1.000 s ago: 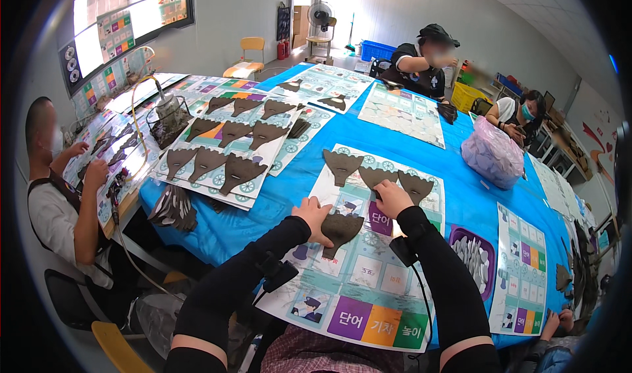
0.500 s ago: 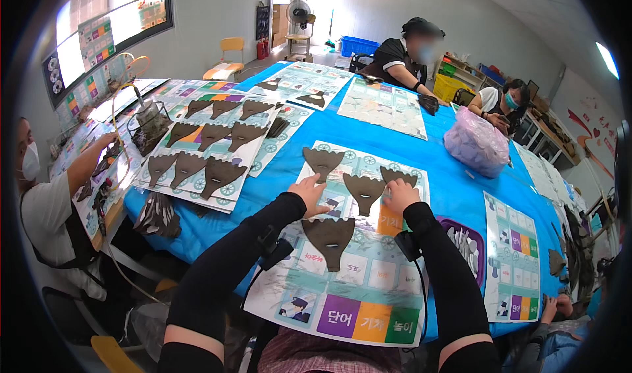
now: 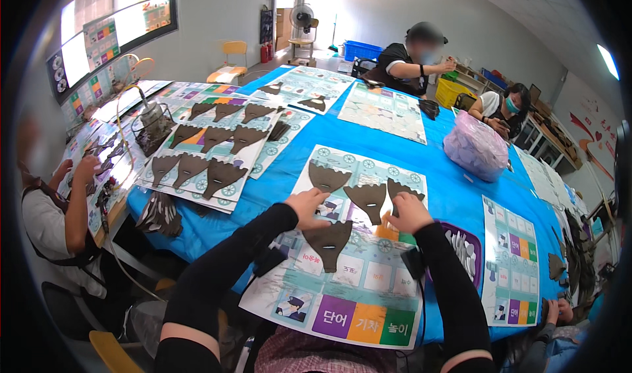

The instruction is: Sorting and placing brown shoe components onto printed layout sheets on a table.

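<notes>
Several dark brown, fan-shaped pieces with scalloped tops and a small slit lie on a printed sheet before me. My left hand is over the sheet's left side, fingers apart. It lies between the upper left piece and the nearest piece, thumb by the latter's scalloped edge. With its thumb and fingers about the narrow end, my right hand grips the upper right piece, hiding part of it. Between my hands lies the middle piece, untouched.
A stack of sheets with similar pieces stands at left. On the blue-covered table are a purple tray of pale pieces, a pink plastic bag and another printed sheet. Several people work around it.
The upper left and right pieces have shifted toward me; the right one has tilted. My left hand has moved nearer the closest piece, my right hand slightly down. The far person's hands have risen.
</notes>
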Demonstrator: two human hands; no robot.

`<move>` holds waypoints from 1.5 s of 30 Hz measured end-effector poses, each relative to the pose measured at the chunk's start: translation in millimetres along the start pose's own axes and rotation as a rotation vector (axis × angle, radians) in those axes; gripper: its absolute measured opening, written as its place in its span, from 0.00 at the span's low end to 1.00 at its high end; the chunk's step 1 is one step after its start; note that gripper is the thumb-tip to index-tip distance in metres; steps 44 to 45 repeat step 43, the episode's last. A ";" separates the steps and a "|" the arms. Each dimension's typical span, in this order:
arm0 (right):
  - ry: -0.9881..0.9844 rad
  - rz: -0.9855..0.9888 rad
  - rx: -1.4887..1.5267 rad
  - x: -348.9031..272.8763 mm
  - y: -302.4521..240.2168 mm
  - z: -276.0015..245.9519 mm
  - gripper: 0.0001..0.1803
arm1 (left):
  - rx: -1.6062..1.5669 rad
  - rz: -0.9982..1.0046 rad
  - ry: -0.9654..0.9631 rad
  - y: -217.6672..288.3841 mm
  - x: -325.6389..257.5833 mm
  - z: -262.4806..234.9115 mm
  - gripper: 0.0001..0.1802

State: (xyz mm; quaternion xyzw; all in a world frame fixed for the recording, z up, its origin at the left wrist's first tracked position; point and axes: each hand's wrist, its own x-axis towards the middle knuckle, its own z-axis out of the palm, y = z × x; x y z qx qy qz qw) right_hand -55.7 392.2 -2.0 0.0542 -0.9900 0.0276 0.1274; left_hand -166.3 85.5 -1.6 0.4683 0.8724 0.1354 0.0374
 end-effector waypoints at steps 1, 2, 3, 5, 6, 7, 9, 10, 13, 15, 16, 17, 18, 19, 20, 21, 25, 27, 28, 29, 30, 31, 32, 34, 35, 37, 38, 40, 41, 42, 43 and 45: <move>0.194 -0.147 0.141 -11.2 -36.1 -24.1 0.17 | -0.053 -0.015 0.151 -3.6 -34.8 -2.6 0.39; 0.144 -0.118 0.303 -27.9 -73.9 -44.7 0.14 | 0.007 -0.180 0.160 -0.9 -80.2 -11.9 0.38; 0.081 -0.008 0.192 -67.6 -91.8 -66.5 0.16 | 0.052 -0.296 0.163 11.2 -108.7 -19.3 0.38; -0.198 0.304 0.133 -148.9 -112.2 -99.8 0.16 | 0.097 -0.465 0.099 27.4 -157.3 -17.6 0.34; -0.261 0.383 -0.021 -190.9 -115.4 -99.4 0.17 | 0.085 -0.498 0.052 34.7 -179.1 -15.3 0.34; -0.430 0.395 -0.085 -226.8 -115.8 -102.4 0.13 | 0.065 -0.521 0.007 40.8 -193.4 -11.4 0.33; -0.330 0.585 0.173 -260.0 -133.9 -94.5 0.21 | -0.258 -0.559 0.022 45.7 -217.3 -8.2 0.33; -0.233 0.604 0.261 -261.8 -136.4 -90.6 0.19 | -0.589 -0.566 0.032 48.0 -228.1 -5.9 0.32; -0.136 0.685 0.554 -267.2 -125.2 -71.9 0.16 | -0.497 -0.490 0.180 43.4 -237.4 14.5 0.33; -0.132 0.740 0.758 -272.8 -119.8 -64.8 0.15 | -0.547 -0.546 0.178 49.0 -241.2 15.4 0.34; -0.061 0.777 1.016 -266.5 -129.6 -68.9 0.15 | -0.803 -0.571 0.200 51.4 -240.9 18.7 0.34; 0.014 0.809 1.269 -259.9 -137.8 -74.7 0.15 | -1.066 -0.587 0.221 55.3 -238.4 18.9 0.35; -0.057 0.904 1.291 -254.5 -142.3 -82.5 0.15 | -1.118 -0.614 0.205 62.6 -236.6 14.4 0.36; -0.066 0.892 1.289 -254.7 -144.1 -81.4 0.15 | -1.120 -0.622 0.217 61.8 -239.7 19.3 0.36; -0.020 0.840 1.274 -253.7 -143.5 -76.8 0.16 | -1.074 -0.481 0.270 57.6 -243.6 28.3 0.36; 0.025 0.787 1.260 -251.1 -143.9 -74.2 0.16 | -1.021 -0.344 0.320 55.6 -247.7 33.6 0.36; 0.106 0.775 1.147 -241.2 -158.6 -76.5 0.18 | -1.228 -0.316 0.455 65.9 -240.1 27.2 0.34; 0.234 0.615 0.931 -245.1 -154.2 -62.9 0.20 | -1.214 -0.303 0.486 66.4 -245.1 23.5 0.34; 0.235 0.616 0.929 -242.0 -155.7 -65.5 0.20 | -1.195 -0.305 0.523 66.2 -247.2 20.3 0.34; 0.217 0.690 1.103 -236.3 -156.8 -69.2 0.21 | -1.175 -0.305 0.559 66.5 -249.3 15.0 0.34; 0.199 0.762 1.278 -230.3 -158.8 -73.5 0.22 | -1.178 -0.301 0.556 67.3 -252.6 7.0 0.34; 0.217 0.773 1.268 -224.0 -160.0 -73.8 0.22 | -1.264 -0.284 0.604 67.5 -251.1 -5.7 0.34; 0.314 0.761 1.370 -215.2 -161.0 -69.3 0.18 | -1.352 -0.265 0.650 66.0 -248.8 -15.9 0.33; 0.313 0.686 1.540 -192.5 -156.4 -61.5 0.18 | -1.424 -0.192 0.748 60.4 -252.5 -28.1 0.32; 0.314 0.662 1.619 -174.3 -159.2 -63.1 0.14 | -1.498 -0.119 0.839 57.9 -250.9 -33.7 0.32; 0.235 0.587 1.738 -134.9 -160.4 -61.2 0.13 | -1.814 -0.113 0.955 54.6 -260.7 -44.0 0.36; 0.200 0.571 1.791 -114.9 -162.8 -58.5 0.13 | -1.853 -0.040 0.992 48.2 -262.6 -44.5 0.35; 0.095 0.488 1.916 -66.7 -172.6 -46.9 0.13 | -1.877 -0.108 1.130 47.8 -263.9 -44.4 0.34; 0.088 0.504 1.954 -39.9 -185.7 -44.5 0.13 | -1.814 -0.131 1.084 45.2 -266.5 -37.2 0.38; 0.028 0.449 1.970 -13.7 -190.1 -27.3 0.13 | -1.732 -0.232 1.026 44.8 -271.3 -27.9 0.38; 0.020 0.431 1.976 10.9 -197.2 -17.2 0.15 | -1.651 -0.321 0.960 48.6 -273.5 -18.6 0.39; 0.020 0.431 1.976 10.9 -197.2 -17.2 0.15 | -1.651 -0.321 0.960 48.6 -273.5 -18.6 0.39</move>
